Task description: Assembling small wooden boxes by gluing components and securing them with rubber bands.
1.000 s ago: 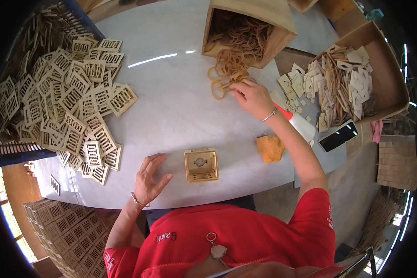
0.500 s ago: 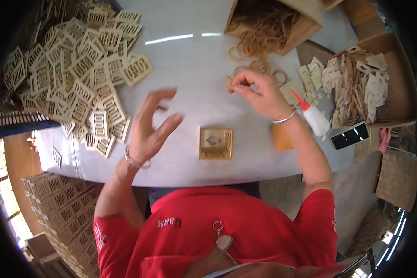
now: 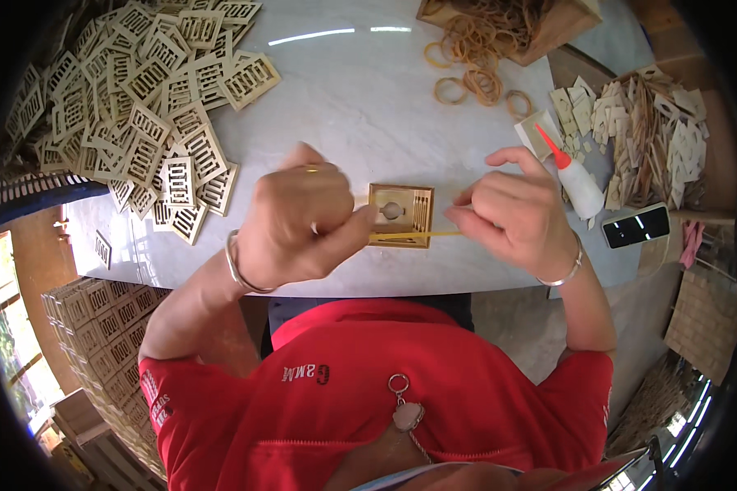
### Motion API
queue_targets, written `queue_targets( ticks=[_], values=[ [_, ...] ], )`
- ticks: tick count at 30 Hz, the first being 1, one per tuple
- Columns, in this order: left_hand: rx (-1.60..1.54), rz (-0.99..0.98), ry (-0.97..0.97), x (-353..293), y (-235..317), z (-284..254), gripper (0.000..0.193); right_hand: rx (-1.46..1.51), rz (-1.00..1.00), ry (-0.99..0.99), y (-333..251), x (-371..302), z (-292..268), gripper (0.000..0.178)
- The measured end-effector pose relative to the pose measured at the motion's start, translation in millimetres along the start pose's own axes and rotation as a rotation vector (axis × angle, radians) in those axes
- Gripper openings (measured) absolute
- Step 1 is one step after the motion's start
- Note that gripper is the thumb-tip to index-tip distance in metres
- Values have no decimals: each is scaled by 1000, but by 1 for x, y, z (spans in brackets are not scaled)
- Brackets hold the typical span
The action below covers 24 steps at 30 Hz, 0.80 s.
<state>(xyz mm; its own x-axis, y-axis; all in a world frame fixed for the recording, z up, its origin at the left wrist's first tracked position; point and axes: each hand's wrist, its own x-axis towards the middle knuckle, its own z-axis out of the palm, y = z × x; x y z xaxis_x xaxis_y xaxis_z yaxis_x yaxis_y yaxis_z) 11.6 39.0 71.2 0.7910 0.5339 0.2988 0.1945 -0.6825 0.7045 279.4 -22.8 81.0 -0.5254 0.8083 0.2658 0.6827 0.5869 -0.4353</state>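
Fingers (image 3: 359,221) of the left hand (image 3: 299,217) are curling in tightly, the thumb pressing alongside them, and they are holding one end of a yellow rubber band (image 3: 413,236). The right hand (image 3: 516,217) is holding the other end, its thumb and forefinger drawing close together; just how its fingertips are gripping is staying hidden. Between the hands, the band is stretching in a nearly straight line across the near side of a small wooden box (image 3: 422,213); whether it is touching the wood, one cannot tell. The box is sitting on the pale table (image 3: 327,98) with its open side facing up, showing a round hole inside and slots in its right wall. The left thumb is reaching the box's left edge, while the right fingertips are hovering just beside its right edge.

Off to the left, slotted wooden panels (image 3: 180,106) are lying in a large heap. Beyond the right hand, loose rubber bands (image 3: 479,61) are spilling from a wooden bin (image 3: 565,33). Nearer on that side, a white glue bottle (image 3: 581,188) with a red tip is lying near a phone (image 3: 637,227), and wood pieces (image 3: 630,131) are piling up behind them.
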Motion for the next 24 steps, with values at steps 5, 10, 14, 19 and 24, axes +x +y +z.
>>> queue_targets(
  ticks=[5, 10, 14, 19, 24],
  values=[
    [369, 23, -17, -17, 1, 3, 12, -176, 17, -183, -15, -13, 4, 27],
    [453, -38, -104, -25, -13, 16, 8, -201, 51, -253, -8, -20, 17, 27],
    [403, -61, -118, -42, -36, 45, 6, -250, 54, -344, 3, -30, 50, 22],
    [415, -4, 17, -45, -49, 78, 8, -203, 61, -243, 13, -39, 82, 19],
    [414, 19, 47, -41, -55, 93, 13, -225, 18, -151, 20, -44, 99, 19]
  ],
)
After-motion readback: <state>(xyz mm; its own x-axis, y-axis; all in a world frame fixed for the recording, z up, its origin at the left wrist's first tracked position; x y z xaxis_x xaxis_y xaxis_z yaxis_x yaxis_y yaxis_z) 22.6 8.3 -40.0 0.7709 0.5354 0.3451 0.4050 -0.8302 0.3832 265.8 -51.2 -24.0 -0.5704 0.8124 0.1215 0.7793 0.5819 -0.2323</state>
